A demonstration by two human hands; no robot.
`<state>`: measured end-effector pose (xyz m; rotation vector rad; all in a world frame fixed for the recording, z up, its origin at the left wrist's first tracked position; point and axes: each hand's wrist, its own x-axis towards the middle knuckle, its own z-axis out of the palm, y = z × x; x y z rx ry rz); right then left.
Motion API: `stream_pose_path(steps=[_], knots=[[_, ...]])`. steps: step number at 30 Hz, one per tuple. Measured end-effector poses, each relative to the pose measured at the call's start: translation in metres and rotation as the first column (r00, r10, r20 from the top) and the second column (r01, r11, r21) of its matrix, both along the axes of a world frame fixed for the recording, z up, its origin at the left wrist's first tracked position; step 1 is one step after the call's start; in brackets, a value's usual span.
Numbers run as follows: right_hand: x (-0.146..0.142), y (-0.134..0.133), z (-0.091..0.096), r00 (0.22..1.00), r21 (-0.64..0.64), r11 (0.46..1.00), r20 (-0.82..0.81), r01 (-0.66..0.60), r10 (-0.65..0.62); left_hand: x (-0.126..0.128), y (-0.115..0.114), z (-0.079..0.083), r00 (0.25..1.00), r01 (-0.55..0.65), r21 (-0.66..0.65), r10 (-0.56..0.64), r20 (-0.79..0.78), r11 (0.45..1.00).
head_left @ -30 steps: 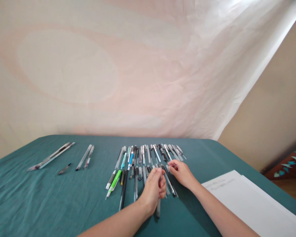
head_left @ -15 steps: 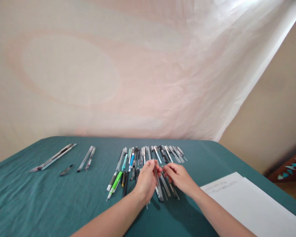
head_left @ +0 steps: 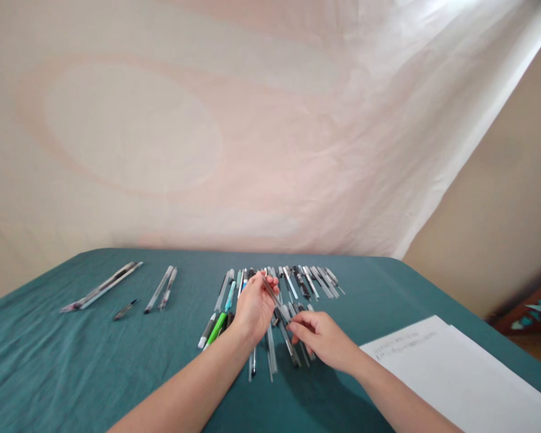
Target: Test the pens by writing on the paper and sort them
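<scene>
A slim grey, see-through pen (head_left: 277, 300) slants down to the right between my two hands. My left hand (head_left: 255, 310) is closed around its upper part, fingers curled and palm turned partly up. At the lower end of that pen, my right hand (head_left: 318, 334) closes in a pinch of thumb and fingers. Below both hands lies a near row of pens (head_left: 270, 355), mostly clear, grey and black, partly covered by the hands. A green pen (head_left: 216, 328) lies left of my left wrist, beside a grey-and-white pen (head_left: 207, 331).
Behind my hands, a far row of pens (head_left: 318, 279) lies side by side on the green tablecloth (head_left: 63, 367). To the left are two pens (head_left: 162, 288), a short dark pen (head_left: 125, 310) and a long bundle of pens (head_left: 101, 287). White paper sheets (head_left: 460, 373) lie at the right.
My left hand has moved up and left with the pen, which now tilts more. My right hand has shifted slightly down and left, to the pen's lower end.
</scene>
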<state>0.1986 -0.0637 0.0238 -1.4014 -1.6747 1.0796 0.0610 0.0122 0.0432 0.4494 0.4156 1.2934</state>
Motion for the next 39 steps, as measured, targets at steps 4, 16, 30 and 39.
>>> stream_pose_path(steps=[4, 16, 30, 39], knots=[[0.008, 0.006, -0.003, 0.997, 0.031, 0.997, -0.027, 0.069, -0.068, 0.003, -0.005, -0.013, 0.98, 0.008, 0.167, 0.025, -0.199, 0.986], [0.025, 0.019, -0.019, 0.941, -0.002, 0.965, -0.222, 0.26, -0.254, 0.006, -0.014, -0.026, 0.945, 0.145, 0.192, -0.078, -0.319, 0.971], [0.021, 0.017, -0.015, 0.926, 0.048, 0.955, -0.264, 0.292, -0.27, 0.005, -0.016, -0.028, 0.953, 0.144, 0.177, -0.088, -0.291, 0.974], [0.018, 0.013, -0.014, 0.943, 0.124, 0.942, -0.169, 0.311, -0.288, 0.006, -0.017, -0.028, 0.953, 0.15, 0.174, -0.095, -0.289, 0.973]])
